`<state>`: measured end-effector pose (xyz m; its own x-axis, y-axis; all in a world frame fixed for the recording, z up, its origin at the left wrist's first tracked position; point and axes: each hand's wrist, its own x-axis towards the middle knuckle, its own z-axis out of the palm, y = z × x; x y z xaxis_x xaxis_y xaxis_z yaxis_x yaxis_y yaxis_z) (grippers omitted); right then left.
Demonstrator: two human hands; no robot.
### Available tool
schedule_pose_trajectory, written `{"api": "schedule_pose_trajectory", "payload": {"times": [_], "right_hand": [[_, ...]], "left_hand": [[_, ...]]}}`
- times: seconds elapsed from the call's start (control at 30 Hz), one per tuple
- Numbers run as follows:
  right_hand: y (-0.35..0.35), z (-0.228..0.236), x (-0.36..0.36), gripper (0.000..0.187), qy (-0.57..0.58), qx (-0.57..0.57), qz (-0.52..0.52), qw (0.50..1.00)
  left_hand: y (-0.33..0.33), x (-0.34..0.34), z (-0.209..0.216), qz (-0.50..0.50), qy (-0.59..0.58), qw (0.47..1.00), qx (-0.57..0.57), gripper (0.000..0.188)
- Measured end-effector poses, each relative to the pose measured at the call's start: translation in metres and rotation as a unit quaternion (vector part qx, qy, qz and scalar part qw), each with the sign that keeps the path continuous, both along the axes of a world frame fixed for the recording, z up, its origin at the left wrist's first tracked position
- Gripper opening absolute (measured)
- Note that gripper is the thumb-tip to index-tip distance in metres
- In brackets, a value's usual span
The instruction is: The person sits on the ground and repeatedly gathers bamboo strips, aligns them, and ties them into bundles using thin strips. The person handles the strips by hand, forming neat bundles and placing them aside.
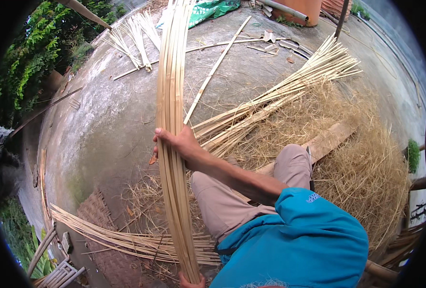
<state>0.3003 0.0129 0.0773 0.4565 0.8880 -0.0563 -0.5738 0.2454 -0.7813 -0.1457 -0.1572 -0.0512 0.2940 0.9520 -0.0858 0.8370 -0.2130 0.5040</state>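
Note:
A long bundle of flat, pale bamboo strips (172,86) stands across the view, from the top edge to the bottom edge. My right hand (184,143) is closed round its middle, with the thumb lying across the strips. At the lower edge my left hand (192,280) is wrapped about the bundle's bottom end, only partly in view. Behind the right hand, a second bundle of thin bamboo strips (280,93) fans out toward the upper right. Another spread of strips (126,237) lies at the lower left, passing behind the held bundle.
Curly bamboo shavings (366,168) heap up at the right, round a wooden plank (332,139). A woven mat (105,230) lies at lower left. Small strip bundles (138,38), a single stick (217,69), a green sack (213,12) and an orange pot (299,10) are farther off.

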Motion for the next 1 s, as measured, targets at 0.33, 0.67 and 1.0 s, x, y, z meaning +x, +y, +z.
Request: {"api": "schedule_pose_trajectory", "payload": {"times": [0.33,0.67,1.0], "right_hand": [[0.055,-0.086,0.188,0.091,-0.171,-0.134,-0.094,0.971],[-0.173,-0.185,-0.104,0.078,0.207,-0.153,0.165,0.952],[-0.146,-0.194,-0.138,0.050,-0.008,-0.210,0.002,0.978]], "left_hand": [[0.197,0.300,0.020,-0.083,-0.090,0.978,-0.167,0.046],[0.303,0.502,-0.058,-0.160,0.039,0.962,-0.218,0.057],[0.278,0.500,-0.049,-0.213,-0.076,0.920,-0.319,0.080]]}}
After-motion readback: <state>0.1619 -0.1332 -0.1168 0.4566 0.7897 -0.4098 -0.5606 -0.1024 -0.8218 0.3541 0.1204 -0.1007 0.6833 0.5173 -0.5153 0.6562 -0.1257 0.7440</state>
